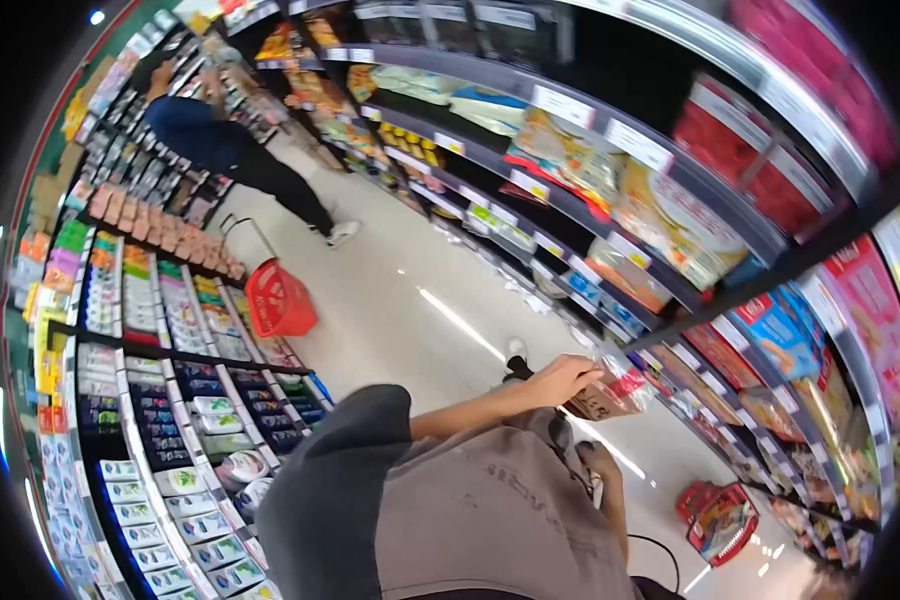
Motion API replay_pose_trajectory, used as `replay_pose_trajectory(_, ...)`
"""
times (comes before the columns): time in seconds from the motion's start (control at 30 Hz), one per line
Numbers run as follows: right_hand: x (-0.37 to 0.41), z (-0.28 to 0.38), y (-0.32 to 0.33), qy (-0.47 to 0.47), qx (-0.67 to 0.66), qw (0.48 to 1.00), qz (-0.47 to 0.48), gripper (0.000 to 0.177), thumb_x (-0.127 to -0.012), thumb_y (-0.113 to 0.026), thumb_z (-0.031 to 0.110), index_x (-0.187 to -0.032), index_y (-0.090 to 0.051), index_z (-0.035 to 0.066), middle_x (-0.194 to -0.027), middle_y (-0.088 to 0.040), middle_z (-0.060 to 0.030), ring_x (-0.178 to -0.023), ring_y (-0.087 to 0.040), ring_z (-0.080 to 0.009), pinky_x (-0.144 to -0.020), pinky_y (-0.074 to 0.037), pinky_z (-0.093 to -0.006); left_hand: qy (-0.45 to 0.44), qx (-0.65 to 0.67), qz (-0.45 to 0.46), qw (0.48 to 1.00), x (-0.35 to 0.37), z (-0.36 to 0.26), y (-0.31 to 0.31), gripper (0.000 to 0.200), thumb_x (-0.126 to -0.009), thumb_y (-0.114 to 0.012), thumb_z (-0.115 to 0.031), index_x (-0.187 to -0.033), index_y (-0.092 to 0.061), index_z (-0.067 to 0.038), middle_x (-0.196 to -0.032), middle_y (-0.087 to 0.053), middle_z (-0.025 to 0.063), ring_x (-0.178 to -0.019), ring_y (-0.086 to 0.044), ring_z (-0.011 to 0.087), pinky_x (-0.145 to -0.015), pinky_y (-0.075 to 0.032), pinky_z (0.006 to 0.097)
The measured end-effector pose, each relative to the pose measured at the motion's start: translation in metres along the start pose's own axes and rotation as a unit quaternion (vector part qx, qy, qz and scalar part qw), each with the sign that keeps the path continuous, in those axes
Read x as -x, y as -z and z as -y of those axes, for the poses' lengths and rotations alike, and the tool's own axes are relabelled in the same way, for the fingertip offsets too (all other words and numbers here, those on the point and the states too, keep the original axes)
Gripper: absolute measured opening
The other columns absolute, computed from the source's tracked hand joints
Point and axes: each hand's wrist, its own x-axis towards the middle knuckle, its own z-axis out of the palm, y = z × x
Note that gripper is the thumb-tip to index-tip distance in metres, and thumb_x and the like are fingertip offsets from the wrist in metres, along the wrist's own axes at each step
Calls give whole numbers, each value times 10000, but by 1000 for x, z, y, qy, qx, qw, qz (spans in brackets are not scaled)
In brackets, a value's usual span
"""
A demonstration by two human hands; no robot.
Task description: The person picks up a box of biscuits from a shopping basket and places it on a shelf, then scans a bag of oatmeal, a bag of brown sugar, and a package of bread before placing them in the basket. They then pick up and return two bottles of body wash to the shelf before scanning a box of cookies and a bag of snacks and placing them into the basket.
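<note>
My left hand (568, 380) reaches across in front of my body, its fingers closed on the edge of a small packet (606, 396). The packet is brown with lettering, and has red and clear shiny parts. Lower and closer to my shirt is my right hand (600, 462), fingers curled around something whitish that is mostly hidden. A dark strap or cord runs near both hands.
Shelves of bagged foods (670, 210) rise on the right; racks of boxed goods (195, 480) stand on the left. A red wheeled basket (282, 300) and a filled red basket (718, 522) stand on the floor. Another person (220, 140) is farther up the aisle.
</note>
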Motion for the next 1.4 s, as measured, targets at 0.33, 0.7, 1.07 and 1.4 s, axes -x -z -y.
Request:
replay_pose_trajectory(0.33, 148, -26, 58, 271, -540, 741, -293, 578, -962, -373, 435, -1336, -382, -6, -1343, -416, -163, -1190, -444, -224, -993, -364, -364, 257, 267, 213, 904, -73, -33, -145, 381, -955, -459, -358, -1075, -597, -24, -944, -640, 68, -877, -603, 148, -783, -476, 285)
replay_pose_trajectory(0.7, 196, -135, 175, 163, -354, 803, -451, 157, -887, -549, 139, -869, -546, -16, -657, -605, -94, -584, -557, -131, -554, -442, -297, 385, 362, 171, 831, -143, -89, -331, 432, -915, -522, -386, -1114, -576, -7, -1114, -601, 82, -986, -583, 172, -843, -457, 312)
replay_pose_trajectory(1.07, 245, -328, 216, -98, -292, 733, -607, 209, -833, -545, 188, -909, -527, -6, -725, -606, -245, -714, -603, -407, -644, -471, -467, 267, 23, 473, 839, -150, -165, -623, 588, -911, -373, -455, -1274, -415, 6, -1308, -449, 159, -1218, -411, 261, -983, -338, 379)
replay_pose_trajectory(1.4, 227, -569, 233, -127, -191, 771, -594, 337, -850, -495, 275, -1029, -522, -10, -937, -592, -277, -945, -569, -417, -794, -453, -482, 217, -118, 490, 836, -85, -162, -794, 470, -866, -507, -396, -1171, -559, -42, -1080, -611, 122, -1026, -572, 232, -828, -471, 366)
